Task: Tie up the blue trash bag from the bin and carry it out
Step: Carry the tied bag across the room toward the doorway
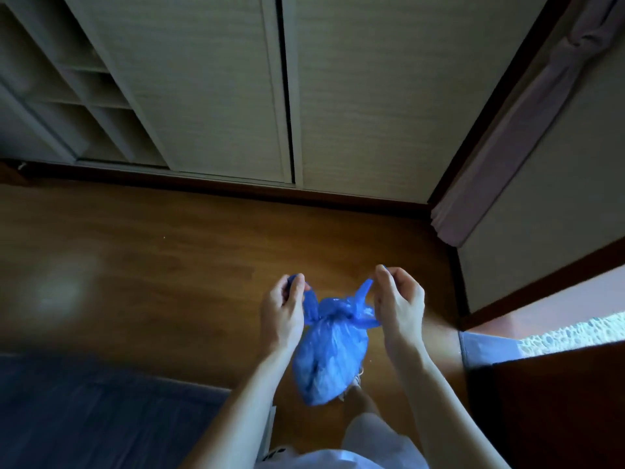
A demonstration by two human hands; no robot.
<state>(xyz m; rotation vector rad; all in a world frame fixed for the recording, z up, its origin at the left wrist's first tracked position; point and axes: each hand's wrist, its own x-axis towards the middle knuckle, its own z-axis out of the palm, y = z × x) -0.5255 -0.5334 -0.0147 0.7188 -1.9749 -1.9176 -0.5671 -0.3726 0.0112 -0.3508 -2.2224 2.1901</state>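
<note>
A small, full blue trash bag (328,357) hangs in the air in front of me, above the wooden floor. Its top is gathered into a knot with two twisted ends sticking out sideways. My left hand (284,309) pinches the left end of the bag between thumb and fingers. My right hand (399,302) pinches the right end in the same way. Both ends are pulled apart and upward from the knot. No bin is in view.
Pale sliding closet doors (209,96) fill the wall ahead, with open shelves (67,89) at the left. A dark blue mat (84,418) lies at lower left. A folded curtain (514,130) and a bright window or doorway (575,330) are at the right. My foot (358,387) shows under the bag.
</note>
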